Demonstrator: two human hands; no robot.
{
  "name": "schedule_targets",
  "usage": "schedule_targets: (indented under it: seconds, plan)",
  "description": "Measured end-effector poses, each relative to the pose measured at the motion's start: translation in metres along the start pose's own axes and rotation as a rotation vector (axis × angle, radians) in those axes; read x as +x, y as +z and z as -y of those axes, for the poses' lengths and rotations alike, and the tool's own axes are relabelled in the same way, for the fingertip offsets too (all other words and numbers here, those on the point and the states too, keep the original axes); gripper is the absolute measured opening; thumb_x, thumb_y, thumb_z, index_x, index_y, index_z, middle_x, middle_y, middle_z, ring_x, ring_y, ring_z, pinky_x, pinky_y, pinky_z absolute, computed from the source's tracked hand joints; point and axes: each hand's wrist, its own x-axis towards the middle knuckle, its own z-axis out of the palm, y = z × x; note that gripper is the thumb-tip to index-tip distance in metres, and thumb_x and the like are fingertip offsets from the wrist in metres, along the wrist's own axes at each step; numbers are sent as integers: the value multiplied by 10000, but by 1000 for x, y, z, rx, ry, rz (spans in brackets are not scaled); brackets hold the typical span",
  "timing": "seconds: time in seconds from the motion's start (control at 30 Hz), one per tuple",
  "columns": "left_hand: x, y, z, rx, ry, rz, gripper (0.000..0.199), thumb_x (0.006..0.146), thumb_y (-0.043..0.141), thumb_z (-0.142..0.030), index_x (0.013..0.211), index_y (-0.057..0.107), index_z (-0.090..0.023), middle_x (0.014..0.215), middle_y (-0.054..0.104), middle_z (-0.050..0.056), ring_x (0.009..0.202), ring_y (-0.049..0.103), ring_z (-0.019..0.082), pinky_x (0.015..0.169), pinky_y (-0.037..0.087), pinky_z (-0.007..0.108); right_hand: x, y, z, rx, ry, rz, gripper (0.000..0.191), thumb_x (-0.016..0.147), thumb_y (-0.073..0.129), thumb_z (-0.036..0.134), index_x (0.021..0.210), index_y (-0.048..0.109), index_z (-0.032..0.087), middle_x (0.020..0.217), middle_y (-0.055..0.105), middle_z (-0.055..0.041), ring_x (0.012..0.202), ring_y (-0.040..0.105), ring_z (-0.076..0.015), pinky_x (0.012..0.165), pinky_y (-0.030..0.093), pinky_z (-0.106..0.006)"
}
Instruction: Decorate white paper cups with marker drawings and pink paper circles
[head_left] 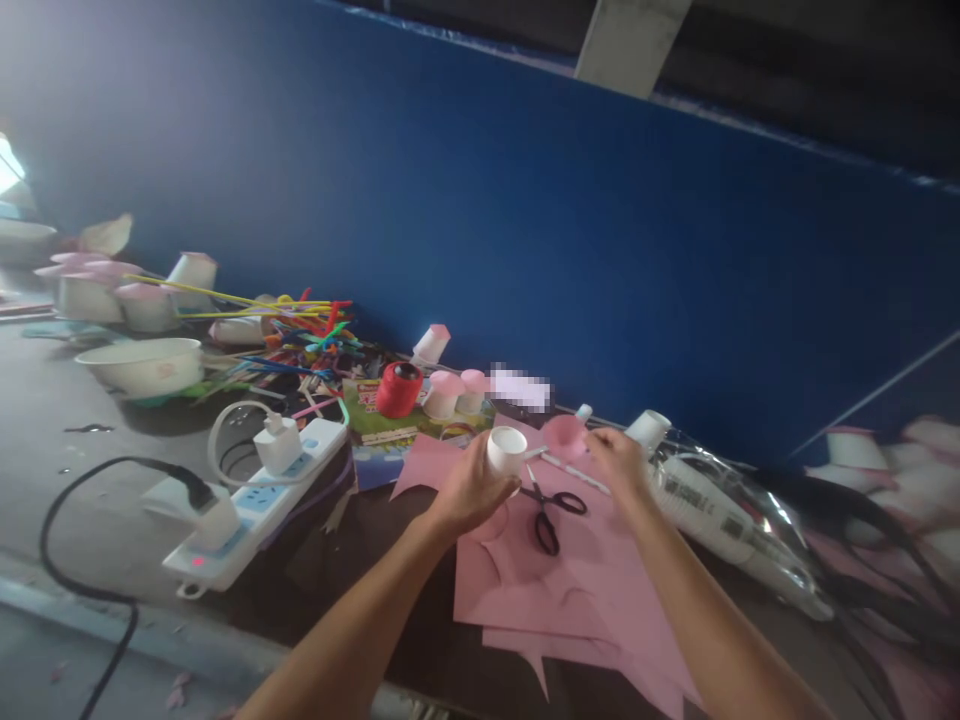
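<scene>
A white paper cup [508, 450] is in my left hand [476, 488], its open rim turned up and my fingers wrapped round its side. My right hand [616, 460] pinches the edge of a round pink paper piece [564, 437], just right of the cup and apart from it. Black-handled scissors [551, 512] lie partly open between my forearms, on cut pink paper sheets [540, 590]. A white stick [574, 472] lies across the paper near my right hand.
A red thread spool [400, 390] and pink-topped cups [444, 394] stand behind. At left are a power strip [259, 505], a white bowl [141, 367] and colourful pipe cleaners [322, 325]. Wrapped cups [705, 510] lie at right, before a blue partition [480, 200].
</scene>
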Motion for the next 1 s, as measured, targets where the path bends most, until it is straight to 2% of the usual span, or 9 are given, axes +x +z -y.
schedule_targets:
  seconds: [0.1, 0.3, 0.4, 0.5, 0.6, 0.7, 0.87, 1.0]
  plan:
    - [-3, 1, -1, 67, -2, 25, 532, 698, 624, -280, 1184, 429, -179, 1080, 575, 93, 944, 565, 233, 793, 456, 358, 19, 32, 13, -12, 4, 40, 197, 633, 564, 359, 560, 635, 190, 580, 649, -35, 640, 592, -209, 571, 393, -263]
    - [-7, -1, -5, 157, 49, 109, 447, 715, 599, -309, 1121, 463, -182, 1002, 609, 96, 868, 584, 239, 694, 453, 326, 37, 95, 28, 64, 45, 157, 194, 628, 563, 336, 489, 590, 203, 456, 599, -19, 454, 542, -169, 436, 358, -249]
    - [-7, -1, -5, 180, 61, 130, 478, 710, 597, -284, 1155, 450, -189, 994, 611, 95, 851, 591, 242, 673, 448, 319, 42, 115, 32, 86, 62, 200, 198, 609, 585, 298, 434, 548, 213, 426, 583, -27, 437, 534, -173, 422, 347, -256]
    - [-7, 0, -4, 181, 59, 125, 517, 706, 607, -298, 1183, 434, -199, 1027, 607, 97, 871, 593, 248, 683, 454, 324, 46, 122, 33, 106, 62, 242, 210, 633, 578, 308, 447, 569, 211, 408, 577, -32, 436, 539, -177, 435, 358, -263]
    - [-6, 1, -1, 197, 56, 109, 523, 706, 611, -313, 1183, 437, -188, 1059, 603, 116, 907, 589, 262, 725, 459, 346, 46, 113, 30, 115, 44, 246, 261, 682, 537, 355, 485, 599, 196, 436, 590, -36, 450, 548, -173, 464, 375, -265]
    - [-5, 3, 2, 185, 25, 80, 545, 704, 617, -327, 1193, 431, -176, 1060, 603, 125, 913, 590, 268, 749, 461, 363, 34, 87, 20, 115, 17, 215, 253, 695, 521, 365, 549, 619, 184, 520, 625, -29, 462, 546, -155, 486, 384, -258]
    - [-3, 3, 4, 95, -33, 33, 580, 699, 628, -335, 1223, 423, -191, 1113, 586, 103, 974, 579, 260, 801, 457, 370, -12, 37, -8, 118, -53, 248, 261, 722, 512, 381, 615, 635, 178, 570, 637, -11, 479, 536, -140, 488, 387, -237]
    - [-2, 1, 2, 83, -51, 45, 591, 718, 617, -347, 1248, 411, -187, 1120, 594, 101, 991, 583, 257, 823, 455, 372, -40, 12, -31, 93, -78, 259, 287, 741, 500, 377, 580, 626, 176, 521, 613, -7, 475, 543, -153, 480, 389, -241]
